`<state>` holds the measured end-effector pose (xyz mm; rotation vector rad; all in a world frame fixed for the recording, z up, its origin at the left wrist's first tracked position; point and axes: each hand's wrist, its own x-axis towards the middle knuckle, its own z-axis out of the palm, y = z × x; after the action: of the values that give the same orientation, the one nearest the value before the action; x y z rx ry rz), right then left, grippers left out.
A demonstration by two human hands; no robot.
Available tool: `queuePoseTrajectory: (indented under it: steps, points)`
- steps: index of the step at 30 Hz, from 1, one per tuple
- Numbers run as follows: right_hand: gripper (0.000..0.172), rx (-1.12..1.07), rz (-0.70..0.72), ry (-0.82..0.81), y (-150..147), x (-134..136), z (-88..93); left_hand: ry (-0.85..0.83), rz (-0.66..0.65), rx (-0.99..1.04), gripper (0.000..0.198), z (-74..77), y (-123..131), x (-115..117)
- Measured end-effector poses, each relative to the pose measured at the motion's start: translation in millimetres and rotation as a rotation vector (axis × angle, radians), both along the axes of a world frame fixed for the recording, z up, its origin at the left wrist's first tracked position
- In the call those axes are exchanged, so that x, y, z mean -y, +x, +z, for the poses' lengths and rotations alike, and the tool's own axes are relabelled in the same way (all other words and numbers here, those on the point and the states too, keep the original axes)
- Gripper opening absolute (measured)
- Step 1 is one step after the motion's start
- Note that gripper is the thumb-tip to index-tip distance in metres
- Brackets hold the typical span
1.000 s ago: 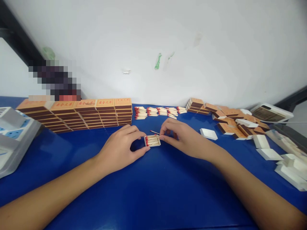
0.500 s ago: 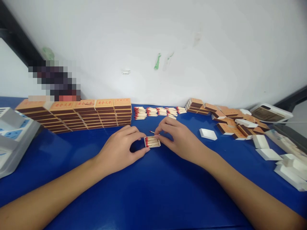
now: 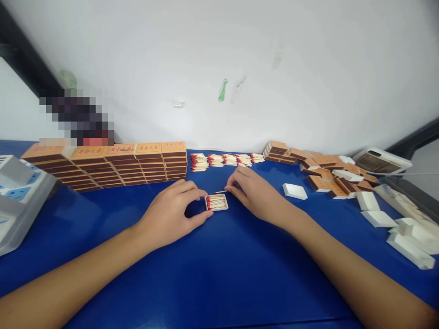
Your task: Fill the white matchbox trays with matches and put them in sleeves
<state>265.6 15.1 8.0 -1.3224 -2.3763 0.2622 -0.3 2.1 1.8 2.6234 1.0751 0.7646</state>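
A small white matchbox tray [image 3: 227, 208] full of red-headed matches [image 3: 216, 201] rests on the blue table. My left hand [image 3: 173, 208] grips its left end between thumb and index finger. Just behind the tray's far right corner, my right hand [image 3: 258, 194] pinches a single match [image 3: 219, 192] by its plain end, head pointing left. That match lies above the table, apart from the ones in the tray. Farther back, several small piles of loose matches [image 3: 216, 160] lie in a row.
Stacked orange matchboxes [image 3: 149, 150] form a wall at back left. More matchboxes [image 3: 320, 183] lie jumbled at right, near white trays [image 3: 379, 218] and one lone tray [image 3: 295, 191]. A grey-white container [image 3: 24, 219] stands far left; a white wall rises behind.
My right hand has drawn back from over the tray, slightly to the right, uncovering its right end. The single match is now more fully visible in its pinch. My left hand keeps its hold.
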Motion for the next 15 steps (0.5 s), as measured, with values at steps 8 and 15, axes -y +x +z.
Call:
queuePoseTrajectory:
  steps: [8,15]
  points:
    - [0.012,-0.006,0.015,-0.040,1,0,3.8,0.001,0.000,0.005,0.026,0.3,1,-1]
    - [0.011,-0.104,0.127,-0.168,-6,19,22.6,0.010,0.002,0.004,0.026,-0.3,0,-1]
